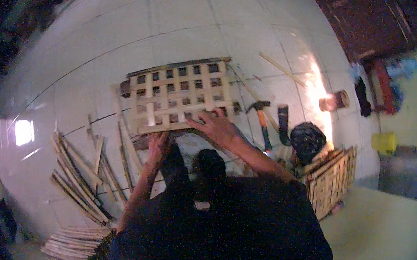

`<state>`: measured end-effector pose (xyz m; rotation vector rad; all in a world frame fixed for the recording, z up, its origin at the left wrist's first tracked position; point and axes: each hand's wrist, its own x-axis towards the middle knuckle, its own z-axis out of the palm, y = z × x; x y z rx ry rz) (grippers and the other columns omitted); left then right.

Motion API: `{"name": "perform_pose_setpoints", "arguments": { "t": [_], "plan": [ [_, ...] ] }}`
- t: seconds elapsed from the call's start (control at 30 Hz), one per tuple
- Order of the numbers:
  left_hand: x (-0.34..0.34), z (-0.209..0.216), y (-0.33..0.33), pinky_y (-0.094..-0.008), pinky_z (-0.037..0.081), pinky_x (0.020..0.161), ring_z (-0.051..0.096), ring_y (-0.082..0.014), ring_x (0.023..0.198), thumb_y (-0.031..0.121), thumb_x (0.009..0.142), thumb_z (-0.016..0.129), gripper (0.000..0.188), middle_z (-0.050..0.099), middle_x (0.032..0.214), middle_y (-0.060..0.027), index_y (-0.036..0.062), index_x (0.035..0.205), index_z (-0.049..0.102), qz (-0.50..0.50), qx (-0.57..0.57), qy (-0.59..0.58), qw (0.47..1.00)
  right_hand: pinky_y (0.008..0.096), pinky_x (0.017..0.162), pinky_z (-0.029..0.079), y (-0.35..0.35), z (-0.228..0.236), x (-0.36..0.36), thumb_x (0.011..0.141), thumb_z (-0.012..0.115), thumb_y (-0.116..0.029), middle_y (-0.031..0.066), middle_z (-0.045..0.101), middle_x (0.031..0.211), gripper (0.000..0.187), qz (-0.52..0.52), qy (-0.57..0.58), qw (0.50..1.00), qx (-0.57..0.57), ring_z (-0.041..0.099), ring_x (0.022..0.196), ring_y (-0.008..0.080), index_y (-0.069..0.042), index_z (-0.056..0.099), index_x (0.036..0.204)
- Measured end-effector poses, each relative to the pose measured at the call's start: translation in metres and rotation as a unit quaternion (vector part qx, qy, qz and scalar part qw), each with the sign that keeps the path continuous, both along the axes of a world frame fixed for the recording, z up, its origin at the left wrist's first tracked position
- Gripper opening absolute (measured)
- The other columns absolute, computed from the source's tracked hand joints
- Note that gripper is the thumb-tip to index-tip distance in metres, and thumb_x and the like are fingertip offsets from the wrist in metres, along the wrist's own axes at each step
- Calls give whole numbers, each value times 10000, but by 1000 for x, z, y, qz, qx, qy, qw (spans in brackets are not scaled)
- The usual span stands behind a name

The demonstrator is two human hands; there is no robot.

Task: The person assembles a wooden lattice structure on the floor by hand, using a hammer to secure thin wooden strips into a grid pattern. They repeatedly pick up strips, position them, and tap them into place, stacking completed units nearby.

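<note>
A lattice panel of crossed pale wooden or bamboo slats (173, 103), with a dark strip along its far edge, is tilted in front of me. My left hand (157, 146) grips its near edge from below; part of the fingers is hidden behind the panel. Across the near right part of the lattice lies my right hand (218, 128), its fingers spread over the slats. Right of the panel, a claw hammer (261, 123) with an orange and black handle rests on the floor. Beside the hammer is a dark curved piece (283, 123) whose kind I cannot make out.
Loose slats (79, 177) are scattered at the left, with a stacked bundle (72, 245) nearer me. A dark plastic-looking bag (308, 142) and another lattice piece (332, 183) stand at the right. Beyond them are a brownish cylinder (337, 101) and a yellow container (384, 143).
</note>
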<state>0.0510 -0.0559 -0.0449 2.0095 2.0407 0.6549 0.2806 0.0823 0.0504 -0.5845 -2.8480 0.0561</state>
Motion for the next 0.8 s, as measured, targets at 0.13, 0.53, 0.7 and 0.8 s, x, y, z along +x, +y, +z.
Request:
{"name": "perform_pose_setpoints", "arguments": {
  "t": [0.13, 0.53, 0.7, 0.8],
  "plan": [
    [-30, -21, 0, -557, 308, 1017, 452, -409, 1209, 116, 793, 668, 476, 519, 1294, -173, 75, 1252, 548, -82, -41, -73, 993, 451, 955, 359, 5, -19, 4, 882, 518, -200, 70, 520, 1082, 487, -4, -12, 999, 42, 546, 1034, 235, -319, 483, 1353],
    [-19, 12, 18, -515, 329, 1038, 467, -410, 1203, 86, 796, 664, 443, 552, 1255, -186, 60, 1230, 581, -62, -49, -55, 995, 445, 863, 453, 22, -25, 10, 871, 606, -226, 136, 554, 1020, 339, -87, 214, 969, -86, 551, 998, 323, -105, 570, 1186],
    [-14, 50, 13, -487, 389, 1000, 493, -393, 1185, 62, 805, 660, 380, 566, 1230, -210, 54, 1182, 614, -60, -73, -22, 995, 480, 774, 479, 122, -42, 62, 818, 642, -144, 197, 580, 999, 299, -412, 226, 882, -31, 573, 917, 389, -30, 551, 1079],
    [-10, 80, 7, -454, 459, 926, 562, -376, 1105, 44, 825, 643, 331, 605, 1169, -207, 42, 1156, 623, -75, -30, -94, 992, 489, 760, 487, 140, -67, 100, 837, 623, -219, 214, 590, 995, 277, -413, 117, 903, -32, 582, 916, 413, -39, 544, 1033]
  ]
}}
